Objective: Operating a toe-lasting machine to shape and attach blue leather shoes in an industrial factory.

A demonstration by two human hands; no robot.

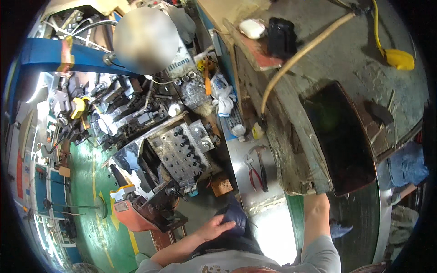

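Observation:
My left hand (219,228) lies at the lower middle on dark blue fabric (236,219) over my lap, its visible fingers laid along the fabric. I cannot tell whether that fabric is my trouser leg or a loose cloth. My right forearm (316,216) reaches up to the near end of a worn wooden block (314,159). The hand itself is hidden there, so its fingers and anything in them do not show. Between the two arms, pliers with red handles (254,174) and a hammer (261,164) lie on a metal surface (243,200).
A machine with a panel of black knobs (177,154) stands left of centre. Right of the wooden block is a dark rectangular container (339,136). A tan hose (300,57) arches over the bench. White gloves (223,102) lie farther back, and green floor (86,182) spreads at left.

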